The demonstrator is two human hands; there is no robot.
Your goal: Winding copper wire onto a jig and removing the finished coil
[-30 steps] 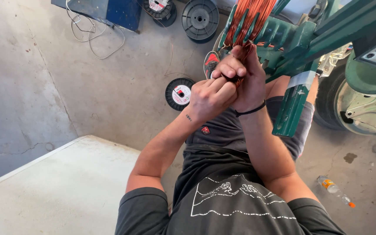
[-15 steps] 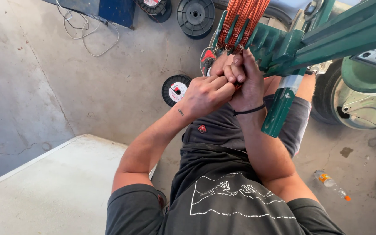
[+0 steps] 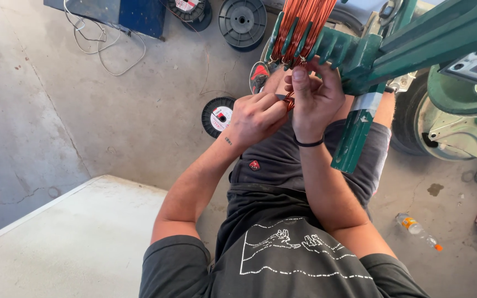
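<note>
Below ribbed green former (image 3: 349,47): both hands pinch glossy copper wire (image 3: 289,101); left hand (image 3: 258,117), right hand (image 3: 313,96).

A bare grey concrete floor (image 3: 111,127) fills most of the frame, cracked and stained. At the top edge a dark empty spool (image 3: 242,19) lies flat on it, with another labelled spool (image 3: 190,8) just left of it beside a blue box (image 3: 122,14). A loose white cable (image 3: 103,47) trails below the box. A black spool with a white label (image 3: 218,116) lies near the centre. At lower right lies a plastic bottle (image 3: 417,230). A pale bench (image 3: 73,243) fills the lower left corner.
</note>
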